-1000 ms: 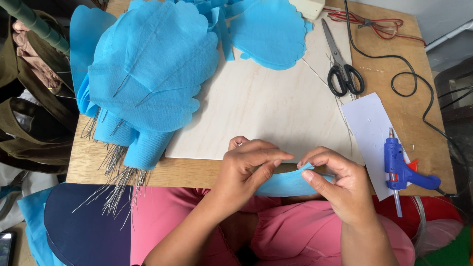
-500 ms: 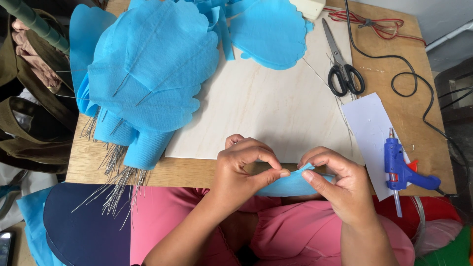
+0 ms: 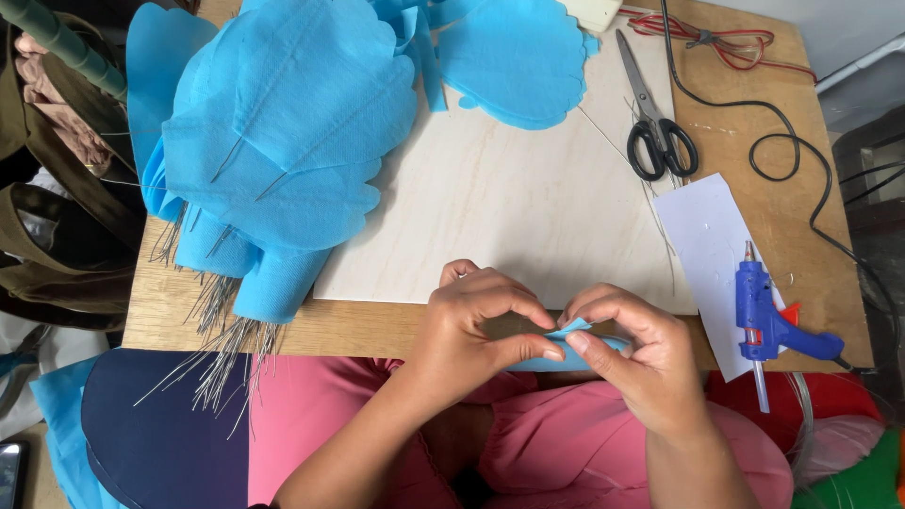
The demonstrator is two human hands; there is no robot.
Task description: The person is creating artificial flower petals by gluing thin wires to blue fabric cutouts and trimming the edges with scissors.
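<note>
My left hand (image 3: 476, 325) and my right hand (image 3: 632, 353) meet at the near edge of the table, both pinching a small blue paper piece (image 3: 580, 347) between thumbs and fingertips. The piece is folded or rolled and mostly hidden by the fingers. Both hands hover just over the front edge of a pale wooden board (image 3: 509, 203), above my pink-clad lap.
A large bundle of blue paper petals (image 3: 283, 132) on thin wires (image 3: 222, 344) lies at the left. Black-handled scissors (image 3: 655, 118) lie at the back right. A blue glue gun (image 3: 768, 316) rests on a white sheet (image 3: 712, 245) at the right, with a black cord (image 3: 801, 141) beyond.
My hands have drawn closer together over the blue piece; the left fingers have curled tighter and more of the piece is now covered.
</note>
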